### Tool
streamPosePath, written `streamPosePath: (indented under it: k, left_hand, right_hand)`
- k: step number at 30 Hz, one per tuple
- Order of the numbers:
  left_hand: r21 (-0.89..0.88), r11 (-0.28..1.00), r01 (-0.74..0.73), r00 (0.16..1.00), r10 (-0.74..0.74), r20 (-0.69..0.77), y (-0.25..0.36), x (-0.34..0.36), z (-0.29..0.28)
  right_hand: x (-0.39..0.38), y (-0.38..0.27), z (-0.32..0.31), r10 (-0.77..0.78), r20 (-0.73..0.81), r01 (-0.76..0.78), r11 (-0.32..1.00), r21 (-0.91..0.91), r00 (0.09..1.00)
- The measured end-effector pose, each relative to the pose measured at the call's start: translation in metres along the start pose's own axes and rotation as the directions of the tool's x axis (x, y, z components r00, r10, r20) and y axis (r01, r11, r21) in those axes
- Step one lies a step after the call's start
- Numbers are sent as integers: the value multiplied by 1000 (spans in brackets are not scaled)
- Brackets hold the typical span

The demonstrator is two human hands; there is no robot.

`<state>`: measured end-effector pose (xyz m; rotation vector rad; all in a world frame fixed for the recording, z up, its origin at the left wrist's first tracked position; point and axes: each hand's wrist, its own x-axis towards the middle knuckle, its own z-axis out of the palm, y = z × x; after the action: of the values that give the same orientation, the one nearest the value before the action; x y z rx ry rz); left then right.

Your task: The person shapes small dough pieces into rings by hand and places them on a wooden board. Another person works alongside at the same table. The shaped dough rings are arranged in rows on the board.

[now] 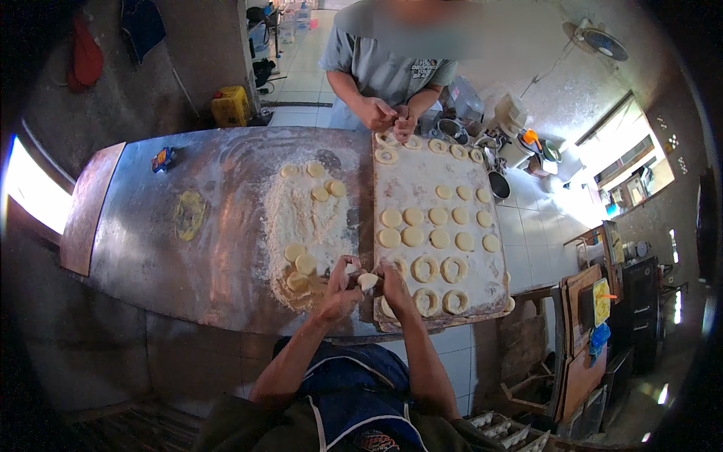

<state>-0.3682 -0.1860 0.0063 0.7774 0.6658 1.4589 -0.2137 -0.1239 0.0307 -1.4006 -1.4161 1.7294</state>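
Observation:
Between my hands, over the near edge of the table, is a small piece of pale dough [367, 281]. My left hand [341, 290] has its fingers closed on the dough's left side, and my right hand [392, 285] grips it from the right. Left of them, several round dough pieces [306, 263] lie on a patch of white flour [301, 218]. Close by on the right is a floured board [407, 175]. It carries rows of flat dough discs [413, 217], with dough rings [455, 270] at its near end and more rings [437, 146] along the far edge.
Across the table stands a co-worker, whose hands [390, 114] are together over the board's far edge. The metal table [233, 248] stretches left, with a small blue box [163, 159] and a yellowish smear [190, 215]. Pots [498, 184] stand beyond the board; wooden boards [584, 331] lean at right.

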Motion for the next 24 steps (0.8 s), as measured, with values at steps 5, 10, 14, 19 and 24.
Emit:
streamPosePath:
  k: [5, 10, 14, 19, 24]
  left_hand:
    - [186, 980, -73, 994, 86, -65, -24, 19, 34]
    - [922, 279, -270, 889, 441, 127, -42, 29, 84]
    - [179, 976, -127, 951, 171, -256, -76, 47, 112]
    - [618, 786, -29, 955, 205, -216, -97, 58, 147]
    - [751, 660, -19, 989, 124, -84, -136, 70, 157]
  right_hand:
    - [-27, 11, -30, -168, -51, 154, 688, 709, 984]
    - [-37, -23, -61, -272, -144, 202, 904, -376, 952]
    - [-24, 25, -88, -273, -290, 280, 960, -19, 917]
    - [-37, 36, -129, -246, -287, 221, 968, -118, 926]
    - [-53, 44, -161, -212, -385, 190, 977, -95, 898]
